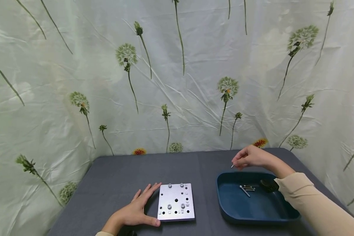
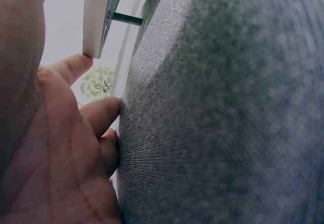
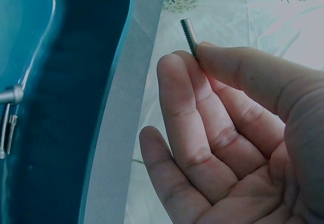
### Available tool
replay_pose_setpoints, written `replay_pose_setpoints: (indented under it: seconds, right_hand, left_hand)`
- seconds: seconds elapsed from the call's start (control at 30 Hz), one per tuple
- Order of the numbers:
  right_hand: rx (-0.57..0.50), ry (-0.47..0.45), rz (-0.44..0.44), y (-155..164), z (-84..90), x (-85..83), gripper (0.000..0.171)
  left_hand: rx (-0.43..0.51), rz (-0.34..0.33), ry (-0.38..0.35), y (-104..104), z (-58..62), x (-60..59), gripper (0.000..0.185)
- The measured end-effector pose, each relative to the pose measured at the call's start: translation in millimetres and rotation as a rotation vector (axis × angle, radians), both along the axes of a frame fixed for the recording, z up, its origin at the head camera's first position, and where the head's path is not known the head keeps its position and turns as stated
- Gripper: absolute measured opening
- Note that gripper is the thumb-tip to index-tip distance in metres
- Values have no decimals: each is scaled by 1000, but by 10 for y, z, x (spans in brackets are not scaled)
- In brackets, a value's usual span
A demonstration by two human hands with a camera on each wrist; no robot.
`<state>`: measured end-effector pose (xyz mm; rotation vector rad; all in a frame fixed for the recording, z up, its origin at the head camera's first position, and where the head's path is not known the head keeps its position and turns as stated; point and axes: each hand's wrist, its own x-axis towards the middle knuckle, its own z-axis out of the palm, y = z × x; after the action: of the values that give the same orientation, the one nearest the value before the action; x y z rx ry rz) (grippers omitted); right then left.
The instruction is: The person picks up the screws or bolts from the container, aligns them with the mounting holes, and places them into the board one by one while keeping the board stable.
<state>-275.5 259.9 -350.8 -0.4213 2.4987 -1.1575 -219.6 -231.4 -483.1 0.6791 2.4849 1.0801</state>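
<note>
While the left hand (image 1: 138,209) lies along the left side of the metal plate (image 1: 176,194), its fingers are stretched & spread: index tip at the far left corner, thumb at the near left one. Plate sits on the near part of the dark grey table (image 1: 118,177), approx. mid-scene, left of the blue tray (image 1: 247,209). Four screw heads (image 1: 169,206) stand atop the plate, two far & two near, w/ holes btwn & around them; per the left wrist view, threaded shafts (image 2: 126,19) stick out of its underside twd. the table.

Right hand (image 1: 253,159) is above the tray's far edge, thumb & fingertips pinching a sm. screw (image 3: 189,35), threaded end poking out past the tips; little finger apart from the rest. Tray, on the table's right, has several loose screws (image 1: 245,191) nr. its middle, plus a dark obj. (image 1: 267,186) to their right, just by the beige sleeve (image 1: 309,196) in the head view, too unclear to ID. Bkgd.: pale cloth (image 1: 188,137) w/ dandelion print hangs along the table's far side.
</note>
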Motion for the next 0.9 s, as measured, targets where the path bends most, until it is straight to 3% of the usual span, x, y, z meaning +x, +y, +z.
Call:
replay_pose_setpoints:
  seconds: [0.27, 0.9]
  right_hand:
    - [-65, -43, 37, -173, -21, -69, 26]
    - [-53, -73, 48, -412, 10, -267, 25]
  left_hand:
    - [10, -3, 19, -35, 27, 29, 119]
    - [12, -11, 29, 0, 23, 17, 119]
